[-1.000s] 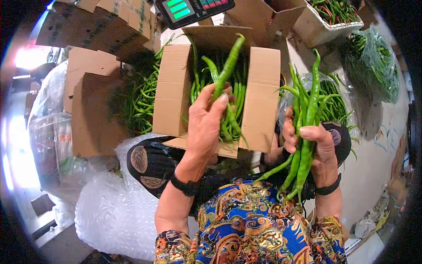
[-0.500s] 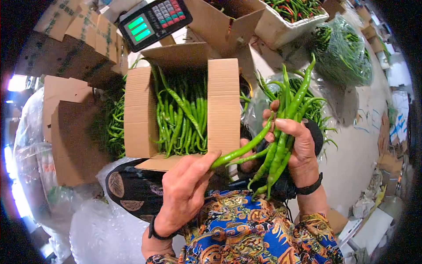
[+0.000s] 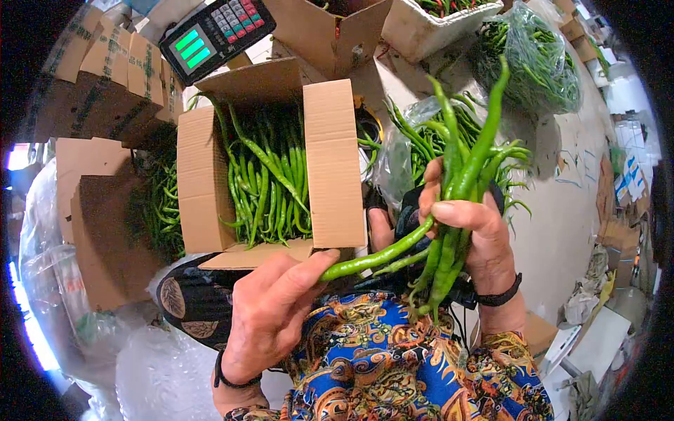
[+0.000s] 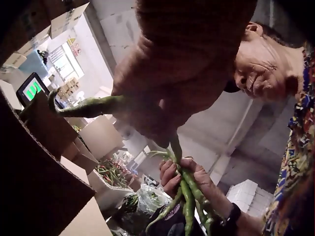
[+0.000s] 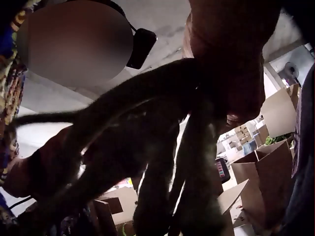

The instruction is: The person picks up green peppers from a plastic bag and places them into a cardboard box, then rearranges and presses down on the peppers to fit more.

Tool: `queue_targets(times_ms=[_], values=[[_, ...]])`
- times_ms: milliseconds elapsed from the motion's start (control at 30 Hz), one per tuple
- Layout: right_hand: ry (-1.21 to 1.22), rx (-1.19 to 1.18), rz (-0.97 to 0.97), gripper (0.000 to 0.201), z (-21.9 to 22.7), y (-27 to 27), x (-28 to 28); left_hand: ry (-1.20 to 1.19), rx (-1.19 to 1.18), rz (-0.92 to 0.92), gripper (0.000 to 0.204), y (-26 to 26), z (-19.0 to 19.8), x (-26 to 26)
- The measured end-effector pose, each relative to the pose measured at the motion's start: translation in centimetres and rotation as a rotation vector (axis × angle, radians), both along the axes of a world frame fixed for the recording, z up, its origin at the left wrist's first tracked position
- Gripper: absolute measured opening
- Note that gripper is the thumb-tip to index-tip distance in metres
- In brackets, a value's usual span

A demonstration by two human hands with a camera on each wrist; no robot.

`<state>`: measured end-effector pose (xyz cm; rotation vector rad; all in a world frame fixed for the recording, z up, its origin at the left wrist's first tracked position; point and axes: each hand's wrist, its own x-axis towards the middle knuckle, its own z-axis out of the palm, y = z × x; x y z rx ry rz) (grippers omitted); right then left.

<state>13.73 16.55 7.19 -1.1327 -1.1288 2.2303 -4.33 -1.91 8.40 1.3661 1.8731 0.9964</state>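
Note:
In the head view my left hand (image 3: 270, 309) pinches one end of a long green chili pepper (image 3: 379, 259). The pepper slants up to the right, its other end at the thumb of my right hand (image 3: 484, 242). That hand grips a bunch of long green chili peppers (image 3: 481, 158), stems and tips jutting out above and below the fingers. From the left wrist, a curved pepper end (image 4: 91, 106) pokes out past the left hand. The right wrist view shows the bunch (image 5: 157, 196) only as dark shapes. Left of the bunch stands an open cardboard box (image 3: 333, 161) holding chili peppers (image 3: 263, 186) laid lengthwise.
A scale (image 3: 217, 35) with a lit green display stands behind the box. Further right are a white foam box (image 3: 421, 31) and a plastic bag of peppers (image 3: 533, 59). Loose peppers (image 3: 161, 200) lie at the left beside cardboard (image 3: 116, 238); bubble wrap (image 3: 165, 365) lies below.
My left hand has come from over the box, down to beside the bunch, bringing the single pepper from upright to slanting. The right hand keeps its grip; the head view has shifted.

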Motion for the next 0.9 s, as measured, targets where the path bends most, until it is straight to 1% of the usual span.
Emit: queue_targets(times_ms=[67, 100, 200, 267, 333, 467, 533, 600, 667, 900], values=[[-0.014, -0.042, 0.058, 0.047, -1.2, -0.1, 0.1, 0.002, -0.004, 0.011, 0.04, -0.6, 0.0, -0.1], [0.034, -0.071, 0.108, 0.048, -2.1, -0.1, 0.1, 0.003, -0.011, 0.027, 0.039, -0.8, 0.0, -0.1], [0.075, -0.119, 0.123, 0.048, -3.0, -0.5, -0.3, -0.025, -0.042, 0.062, 0.038, -1.4, 0.2, -0.1], [0.097, -0.138, 0.12, 0.047, -2.7, -0.6, -0.5, -0.027, -0.043, 0.074, 0.038, -1.7, 0.1, -0.1], [0.127, -0.105, 0.127, 0.045, -2.7, -0.7, -0.4, -0.034, -0.038, 0.078, 0.037, -1.9, 0.1, 0.0], [0.107, -0.065, 0.099, 0.043, -1.7, -1.4, -0.3, -0.033, -0.056, 0.087, 0.038, -2.4, 0.0, 0.2], [0.137, -0.103, 0.115, 0.041, -1.5, -1.5, 0.1, -0.034, -0.06, 0.08, 0.039, -2.6, -0.2, 0.3], [0.14, -0.084, 0.127, 0.041, -1.7, -1.6, 0.4, -0.015, -0.021, 0.081, 0.04, -2.8, -0.2, 0.5], [0.175, -0.103, 0.127, 0.041, -1.7, -1.6, 0.5, 0.0, -0.023, 0.077, 0.041, -2.9, -0.1, 0.5], [0.159, -0.075, 0.116, 0.044, -2.6, -2.0, 1.1, 0.063, -0.04, 0.049, 0.04, -3.1, 0.4, 0.7]])
